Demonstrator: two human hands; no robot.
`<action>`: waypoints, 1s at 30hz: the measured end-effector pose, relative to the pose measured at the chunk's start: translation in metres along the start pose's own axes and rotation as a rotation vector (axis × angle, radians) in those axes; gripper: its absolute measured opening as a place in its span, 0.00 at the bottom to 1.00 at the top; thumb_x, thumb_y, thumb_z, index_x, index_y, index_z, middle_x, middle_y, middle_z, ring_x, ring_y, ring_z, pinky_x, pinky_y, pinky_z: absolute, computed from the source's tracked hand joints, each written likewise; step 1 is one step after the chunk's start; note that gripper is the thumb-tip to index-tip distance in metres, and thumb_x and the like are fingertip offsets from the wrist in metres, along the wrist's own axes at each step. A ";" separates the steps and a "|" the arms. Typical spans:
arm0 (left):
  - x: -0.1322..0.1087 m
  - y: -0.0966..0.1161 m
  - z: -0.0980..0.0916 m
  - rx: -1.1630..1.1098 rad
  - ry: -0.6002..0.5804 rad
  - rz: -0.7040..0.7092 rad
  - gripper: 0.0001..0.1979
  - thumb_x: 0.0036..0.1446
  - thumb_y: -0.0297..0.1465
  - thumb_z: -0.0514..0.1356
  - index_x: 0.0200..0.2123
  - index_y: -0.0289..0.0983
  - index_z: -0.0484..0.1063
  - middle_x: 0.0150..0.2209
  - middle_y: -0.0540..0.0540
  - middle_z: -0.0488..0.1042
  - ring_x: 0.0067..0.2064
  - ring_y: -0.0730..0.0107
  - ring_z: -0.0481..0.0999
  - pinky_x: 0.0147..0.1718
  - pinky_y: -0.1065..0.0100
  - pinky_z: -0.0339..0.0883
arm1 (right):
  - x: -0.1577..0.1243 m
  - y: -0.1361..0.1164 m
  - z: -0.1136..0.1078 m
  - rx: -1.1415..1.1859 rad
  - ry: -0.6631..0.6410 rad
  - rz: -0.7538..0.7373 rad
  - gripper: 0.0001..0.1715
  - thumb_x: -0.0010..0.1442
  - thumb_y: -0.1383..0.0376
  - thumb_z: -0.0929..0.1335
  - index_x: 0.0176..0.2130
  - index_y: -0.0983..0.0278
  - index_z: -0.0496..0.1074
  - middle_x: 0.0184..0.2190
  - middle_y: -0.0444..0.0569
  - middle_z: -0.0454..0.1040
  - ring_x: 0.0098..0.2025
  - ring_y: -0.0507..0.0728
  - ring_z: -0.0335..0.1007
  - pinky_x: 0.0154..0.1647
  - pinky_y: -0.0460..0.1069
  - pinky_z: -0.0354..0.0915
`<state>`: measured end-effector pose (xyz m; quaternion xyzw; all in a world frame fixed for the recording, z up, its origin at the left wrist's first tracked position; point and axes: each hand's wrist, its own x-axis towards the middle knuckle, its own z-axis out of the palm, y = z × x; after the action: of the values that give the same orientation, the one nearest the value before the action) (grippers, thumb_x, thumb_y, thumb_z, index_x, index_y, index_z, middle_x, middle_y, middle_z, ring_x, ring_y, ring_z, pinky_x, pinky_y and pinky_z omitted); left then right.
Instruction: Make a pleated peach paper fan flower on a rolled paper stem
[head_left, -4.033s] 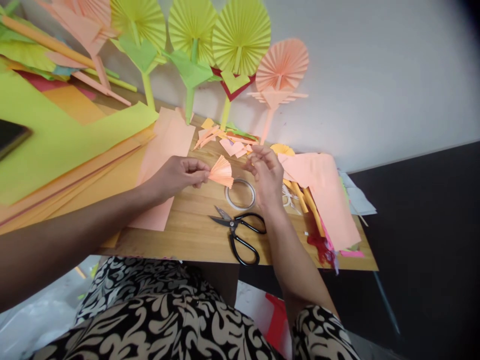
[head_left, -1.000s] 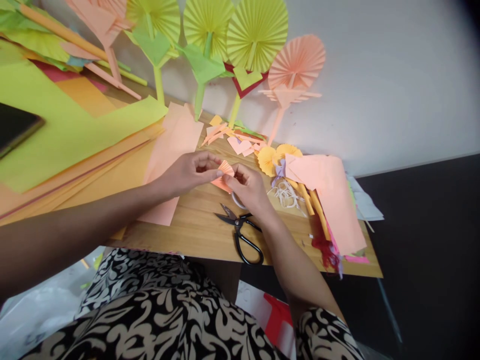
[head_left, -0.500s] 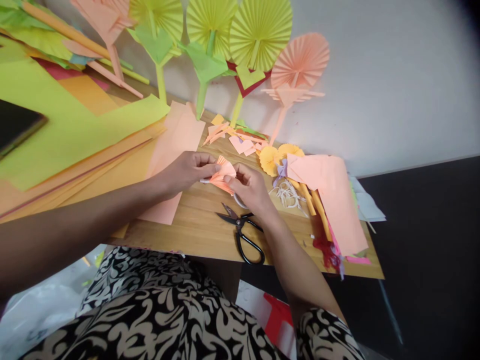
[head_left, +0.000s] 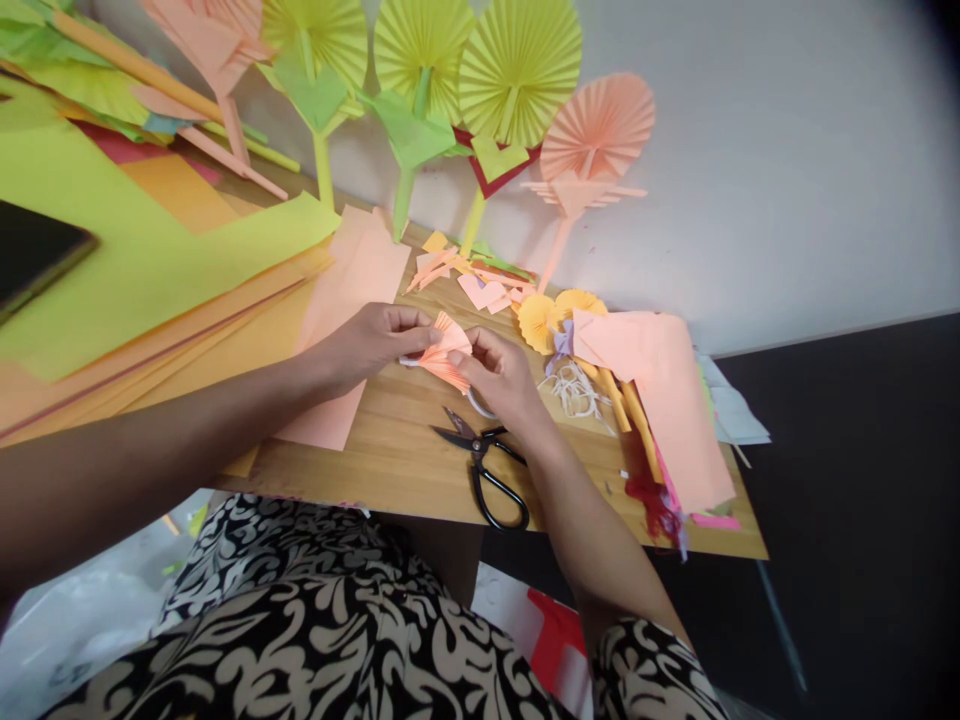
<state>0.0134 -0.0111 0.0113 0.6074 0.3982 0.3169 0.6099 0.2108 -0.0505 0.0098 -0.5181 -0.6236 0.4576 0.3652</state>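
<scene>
Your right arm (head_left: 577, 510) hides some of the scissors (head_left: 477, 445). Past them, over the table (head_left: 397, 475), your left hand (head_left: 375, 345) and right hand (head_left: 499, 375) pinch the pink folded paper (head_left: 447, 345), covering its edges. A white ring (head_left: 480, 404) mostly hides underneath. Far back, yellow fans (head_left: 397, 60) get cut off.

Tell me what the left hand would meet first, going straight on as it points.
Past the pleated peach paper it pinches, the left hand would probably meet the right hand first, though depth is unclear.

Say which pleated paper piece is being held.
The small peach piece, pinched by the left hand and right hand; others, like the orange rounds and standing fans, are untouched.
</scene>
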 end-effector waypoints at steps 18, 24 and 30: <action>0.002 -0.009 -0.002 0.007 -0.048 -0.009 0.11 0.50 0.39 0.68 0.31 0.38 0.77 0.26 0.51 0.72 0.26 0.76 0.66 0.27 0.71 0.60 | 0.003 0.007 0.001 0.009 0.067 -0.053 0.21 0.56 0.48 0.74 0.32 0.59 0.67 0.27 0.39 0.65 0.29 0.51 0.58 0.32 0.48 0.57; 0.002 -0.006 -0.002 0.051 -0.073 -0.017 0.11 0.50 0.40 0.67 0.29 0.38 0.76 0.23 0.53 0.70 0.25 0.76 0.65 0.27 0.70 0.58 | 0.003 0.006 -0.003 0.047 0.089 -0.017 0.18 0.55 0.51 0.74 0.31 0.60 0.68 0.26 0.39 0.66 0.29 0.50 0.60 0.32 0.49 0.60; 0.004 -0.012 -0.005 0.057 -0.010 -0.056 0.12 0.49 0.41 0.68 0.31 0.38 0.77 0.28 0.49 0.75 0.26 0.75 0.68 0.27 0.69 0.60 | 0.007 0.002 -0.021 0.176 0.287 -0.034 0.11 0.55 0.56 0.73 0.31 0.58 0.69 0.29 0.41 0.71 0.32 0.52 0.67 0.40 0.51 0.71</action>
<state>0.0101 -0.0063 -0.0005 0.6147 0.4210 0.2851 0.6030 0.2299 -0.0394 0.0144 -0.5335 -0.5314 0.4253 0.5020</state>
